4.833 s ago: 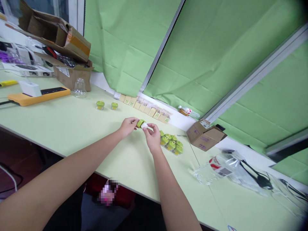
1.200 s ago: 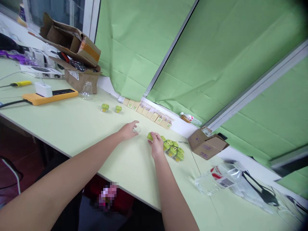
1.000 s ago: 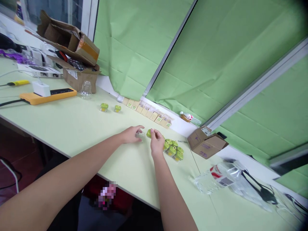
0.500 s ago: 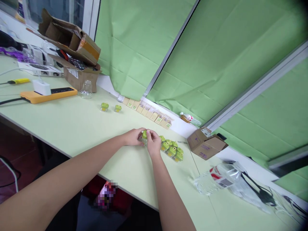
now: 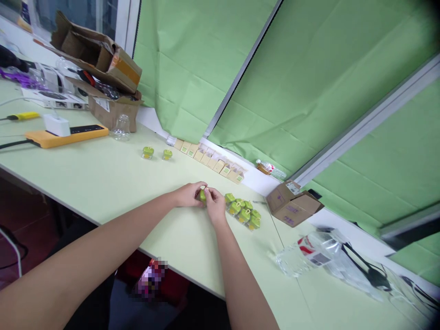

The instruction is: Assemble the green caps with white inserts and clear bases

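Observation:
A small green-lidded container [image 5: 202, 195] is held between both hands over the table. My left hand [image 5: 188, 195] curls around its left side, fingers closed on it. From the right, my right hand [image 5: 215, 204] pinches at the lid, thumb and fingers together. Part of the container is hidden behind the fingers. Just right of my right hand stands a cluster of several similar green-lidded containers [image 5: 244, 214], clear below with something yellow inside. Two more stand apart at the back left, one larger-looking container [image 5: 147, 152] and another container [image 5: 167, 154] beside it.
A row of small cardboard boxes [image 5: 209, 159] lines the wall. A large clear bottle [image 5: 311, 252] lies at right, near an open carton [image 5: 292, 204]. At left are an orange power strip [image 5: 68, 135], a clear plastic vessel [image 5: 121, 127] and stacked cardboard boxes [image 5: 113, 107].
Both hands still hold the container. It has shifted slightly left and tilted, and my right hand has moved a little left, uncovering more of the cluster.

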The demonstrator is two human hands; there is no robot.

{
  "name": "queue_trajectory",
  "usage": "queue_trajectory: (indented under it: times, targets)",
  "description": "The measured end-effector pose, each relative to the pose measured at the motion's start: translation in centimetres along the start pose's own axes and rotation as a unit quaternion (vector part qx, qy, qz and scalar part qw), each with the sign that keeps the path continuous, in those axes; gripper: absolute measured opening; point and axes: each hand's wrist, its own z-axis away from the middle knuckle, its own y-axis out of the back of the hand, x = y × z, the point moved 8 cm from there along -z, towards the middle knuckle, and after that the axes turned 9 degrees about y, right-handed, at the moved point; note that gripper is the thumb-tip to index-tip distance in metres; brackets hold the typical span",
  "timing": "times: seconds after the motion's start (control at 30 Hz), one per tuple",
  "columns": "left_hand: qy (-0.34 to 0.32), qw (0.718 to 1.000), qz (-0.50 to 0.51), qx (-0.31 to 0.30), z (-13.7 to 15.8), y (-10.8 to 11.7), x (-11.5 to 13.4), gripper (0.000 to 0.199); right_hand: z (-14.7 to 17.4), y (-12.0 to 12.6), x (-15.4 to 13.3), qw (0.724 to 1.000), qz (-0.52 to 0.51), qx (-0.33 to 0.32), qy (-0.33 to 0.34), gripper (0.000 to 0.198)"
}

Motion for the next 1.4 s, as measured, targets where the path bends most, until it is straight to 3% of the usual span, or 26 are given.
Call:
queue_trajectory:
  times: [0.27,0.77,1.03,1.1,1.23,1.4]
  targets:
    - [-0.01,0.999,-0.052,-0.006,0.0,-0.1,0.2,0.074,0.0,0.4,0.1,0.998,-0.027,0.054,-0.021,0.028]
    - [0.023,0.995,-0.101,-0.01,0.4,-0.2,0.3,0.081,0.1,-0.3,0.7,0.998,0.047,-0.037,-0.024,0.03]
    - [0.025,1.0,0.005,0.013,-0.6,0.1,-0.8,0.068,0.0,-0.2,1.4,0.997,0.059,-0.039,-0.036,0.03]
    - [0.019,0.999,-0.009,0.049,-0.8,0.9,-0.8,0.059,0.0,-0.2,1.0,0.996,0.075,-0.042,-0.022,0.028]
    - [0.021,0.975,-0.089,0.204,-0.9,4.4,-0.2,0.037,0.3,-0.9,-0.4,0.986,0.147,-0.076,0.024,0.021]
    - [0.005,0.892,-0.212,0.398,0.8,11.0,1.3,0.027,0.5,-0.7,-1.9,0.962,0.247,-0.093,0.073,0.019]
